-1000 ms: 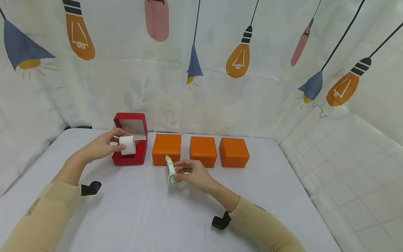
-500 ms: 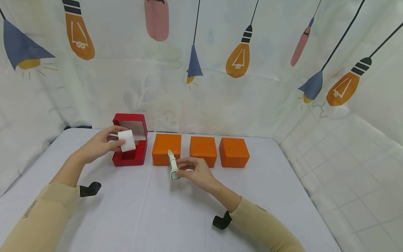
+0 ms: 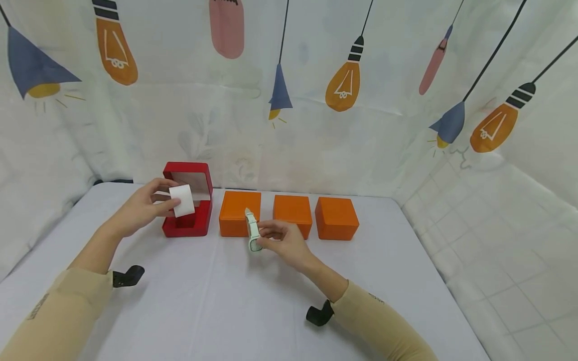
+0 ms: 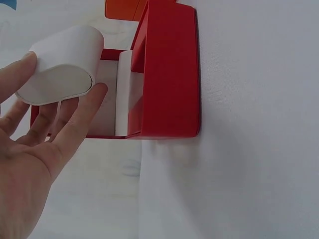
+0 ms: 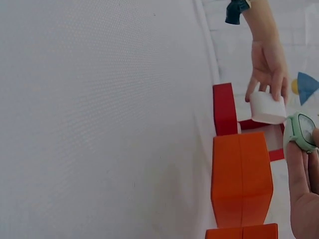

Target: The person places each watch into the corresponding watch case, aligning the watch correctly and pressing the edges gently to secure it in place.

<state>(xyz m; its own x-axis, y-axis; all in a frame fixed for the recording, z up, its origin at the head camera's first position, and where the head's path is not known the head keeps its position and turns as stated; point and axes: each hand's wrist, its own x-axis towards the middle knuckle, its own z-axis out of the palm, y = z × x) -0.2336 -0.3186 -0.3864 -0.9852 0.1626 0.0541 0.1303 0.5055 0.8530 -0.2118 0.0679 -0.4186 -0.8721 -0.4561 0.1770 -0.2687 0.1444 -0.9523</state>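
Observation:
My left hand [image 3: 141, 209] pinches a white watch cushion [image 3: 182, 200] between thumb and fingers. Behind it stands an open red watch box [image 3: 187, 231], its lid raised and lined in pale fabric. The left wrist view shows the cushion [image 4: 65, 57] tilted, lifted off the box, its rounded end facing the camera. A mint-green wristwatch [image 3: 253, 231] hangs from my right hand [image 3: 291, 246], pinched near its face with the strap pointing up. In the right wrist view the watch [image 5: 301, 131] has its squarish face turned sideways.
Three closed orange boxes stand in a row to the right of the red box: the first [image 3: 239, 213], the middle one [image 3: 292, 210] and the right one [image 3: 336, 218]. A white cloth covers the table [image 3: 226, 311]. A printed curtain [image 3: 298, 145] hangs behind.
The left hand has lifted the cushion up out of the red box and tilted it. The right hand has moved the watch slightly up and to the right.

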